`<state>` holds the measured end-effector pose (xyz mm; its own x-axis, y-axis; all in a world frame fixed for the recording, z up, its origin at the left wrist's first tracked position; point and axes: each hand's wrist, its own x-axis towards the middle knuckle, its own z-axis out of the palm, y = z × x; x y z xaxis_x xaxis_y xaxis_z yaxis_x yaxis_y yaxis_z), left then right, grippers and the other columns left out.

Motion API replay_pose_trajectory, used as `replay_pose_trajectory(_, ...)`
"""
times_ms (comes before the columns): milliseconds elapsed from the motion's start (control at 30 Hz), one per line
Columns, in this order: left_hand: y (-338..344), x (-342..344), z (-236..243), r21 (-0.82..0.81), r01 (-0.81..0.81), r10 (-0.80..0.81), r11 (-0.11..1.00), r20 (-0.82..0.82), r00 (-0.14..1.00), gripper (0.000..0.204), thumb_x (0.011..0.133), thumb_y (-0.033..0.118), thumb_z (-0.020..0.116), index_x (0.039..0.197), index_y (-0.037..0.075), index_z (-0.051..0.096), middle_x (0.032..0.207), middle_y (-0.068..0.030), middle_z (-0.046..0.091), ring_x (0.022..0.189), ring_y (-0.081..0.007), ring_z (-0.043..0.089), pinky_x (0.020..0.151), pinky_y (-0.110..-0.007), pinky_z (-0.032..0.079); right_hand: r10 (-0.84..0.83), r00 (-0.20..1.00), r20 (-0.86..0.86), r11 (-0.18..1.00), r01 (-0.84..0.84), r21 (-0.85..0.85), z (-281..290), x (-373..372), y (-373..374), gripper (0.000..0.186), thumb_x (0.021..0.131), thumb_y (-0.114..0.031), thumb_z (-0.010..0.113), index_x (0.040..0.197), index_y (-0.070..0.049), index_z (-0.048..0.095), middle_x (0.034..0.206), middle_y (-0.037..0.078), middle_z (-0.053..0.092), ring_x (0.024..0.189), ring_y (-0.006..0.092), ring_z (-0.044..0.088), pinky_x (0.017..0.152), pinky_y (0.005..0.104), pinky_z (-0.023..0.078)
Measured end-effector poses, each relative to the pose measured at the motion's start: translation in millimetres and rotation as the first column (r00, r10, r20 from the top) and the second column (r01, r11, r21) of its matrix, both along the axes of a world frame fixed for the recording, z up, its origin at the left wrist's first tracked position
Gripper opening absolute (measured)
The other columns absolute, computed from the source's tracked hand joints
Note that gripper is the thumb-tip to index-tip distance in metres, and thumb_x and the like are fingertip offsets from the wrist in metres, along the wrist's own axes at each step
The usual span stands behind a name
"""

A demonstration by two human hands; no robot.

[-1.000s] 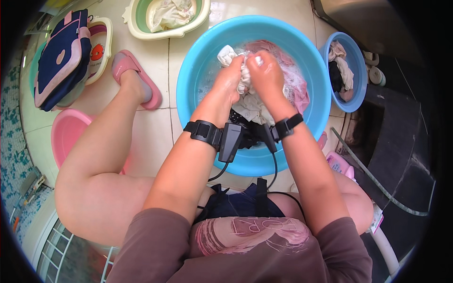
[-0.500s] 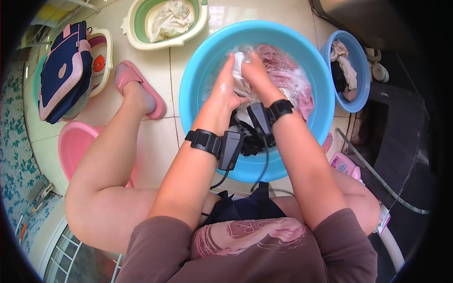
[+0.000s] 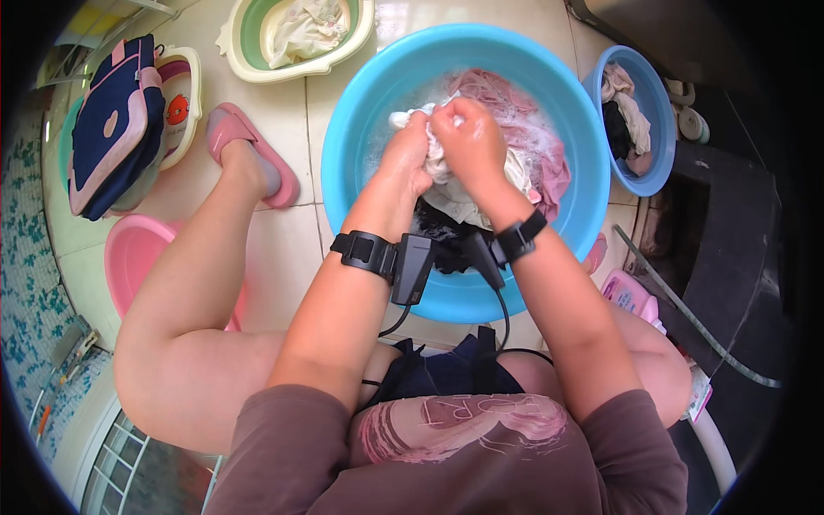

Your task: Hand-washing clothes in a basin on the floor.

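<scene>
A large blue basin (image 3: 343,129) of soapy water stands between my legs. Over its middle, both hands grip a wet white garment (image 3: 442,163), bunched up between them. My left hand (image 3: 407,154) is closed around its left part, and a bit of cloth sticks out past the fingers. My right hand (image 3: 470,137) is closed in a fist on the cloth close beside the left. The garment's lower part spreads down into the basin. A pink garment (image 3: 549,163) lies in the suds to the right, and black cloth (image 3: 442,232) lies nearer me.
A smaller blue basin (image 3: 661,112) with clothes stands at the right. A green-and-cream basin (image 3: 249,64) holding white cloth is at the far left. Left of my foot are a navy backpack (image 3: 120,129) and a pink basin (image 3: 129,257). A grey hose (image 3: 695,318) runs along the right.
My hands have closed and drawn together on the white garment, bunching it and lifting it partly out of the water. My fingers were straighter before. The view has shifted slightly.
</scene>
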<state>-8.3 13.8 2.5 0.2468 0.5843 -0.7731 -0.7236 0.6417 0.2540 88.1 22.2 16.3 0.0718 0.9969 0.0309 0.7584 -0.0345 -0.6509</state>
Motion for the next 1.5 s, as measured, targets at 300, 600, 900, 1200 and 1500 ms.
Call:
replay_pose_trajectory(300,-6.5,19.8,-4.5,0.109,0.103,-0.103,0.989,-0.007,0.995,0.043,0.102,0.033,0.033,0.125,0.002,0.05,0.116,-0.0157,0.062,0.104,-0.026,0.063,0.086,-0.041,0.052,0.026,0.984,0.178,0.992,-0.003,-0.125,-22.7,37.9,48.6,0.025,0.084,-0.032,0.063,0.091,-0.008,0.063,0.089,0.014,0.064,0.086,0.0361,0.061,0.074,0.0433,0.047)
replay_pose_trajectory(600,7.6,-31.6,-6.7,-0.235,0.756,-0.38,0.61,-0.925,0.019,0.033,0.094,0.035,0.046,0.118,0.019,0.061,0.114,-0.0118,0.065,0.107,-0.0318,0.06,0.091,-0.042,0.046,0.104,0.978,0.183,0.994,-0.1,-0.035,-23.1,126.5,0.7,0.041,0.077,-0.018,0.07,0.114,-0.005,0.06,0.11,0.021,0.062,0.102,0.0369,0.059,0.089,0.0421,0.047)
replay_pose_trajectory(900,-12.3,-30.0,52.2,-0.175,0.904,0.157,0.391,-0.955,-0.252,0.012,0.086,0.022,0.06,0.096,0.023,0.068,0.125,-0.0077,0.059,0.119,-0.0241,0.052,0.094,-0.038,0.045,-0.112,0.994,-0.018,0.984,0.114,0.138,59.6,159.6,-9.5,0.018,0.076,-0.006,0.063,0.094,-0.001,0.061,0.088,0.014,0.066,0.079,0.0253,0.064,0.072,0.0326,0.049)
replay_pose_trajectory(1200,-67.8,16.4,18.9,-0.125,0.989,-0.21,0.074,-0.972,-0.107,0.033,0.076,0.018,0.071,0.107,0.012,0.059,0.106,-0.0086,0.064,0.095,-0.0271,0.062,0.083,-0.037,0.049,0.084,0.996,0.019,0.914,-0.069,-0.399,51.7,197.2,-71.6,0.02,0.074,-0.003,0.062,0.094,-0.005,0.063,0.091,0.013,0.067,0.087,0.0244,0.063,0.08,0.0332,0.048)
replay_pose_trajectory(1500,-75.5,17.8,15.9,-0.418,0.888,-0.145,0.194,-0.907,-0.395,0.029,0.069,0.026,0.076,0.093,0.015,0.065,0.102,-0.0073,0.064,0.098,-0.0274,0.062,0.081,-0.041,0.047,0.025,0.998,-0.05,0.888,-0.046,-0.458,62.4,191.6,-86.5,0.022,0.071,-0.004,0.061,0.093,-0.004,0.064,0.085,0.01,0.066,0.08,0.021,0.062,0.076,0.0309,0.048)
